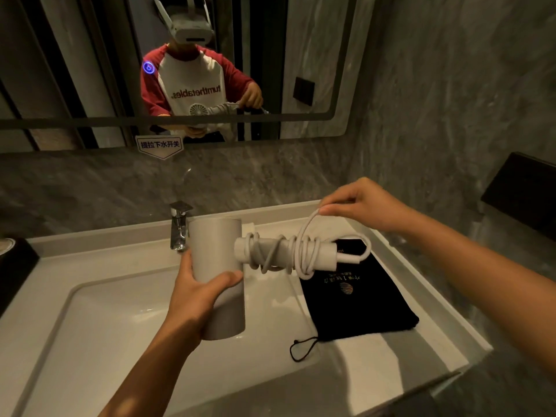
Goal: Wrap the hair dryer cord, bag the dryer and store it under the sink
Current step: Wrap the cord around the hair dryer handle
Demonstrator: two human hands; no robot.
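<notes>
My left hand [195, 291] grips the barrel of a pale grey hair dryer [217, 251], held over the white sink [99, 314]. Its handle points right, with several turns of the white cord [304, 254] wound around it. My right hand [361, 206] pinches a loop of that cord just above the handle's end. A black drawstring bag [358, 305] with gold print lies flat on the counter to the right of the basin, below the handle.
A chrome faucet [179, 225] stands behind the dryer. A dark box [15, 266] sits on the counter's left end, and a black wall fixture [523, 191] juts out at right. A mirror [90, 55] hangs above, showing a person in a headset.
</notes>
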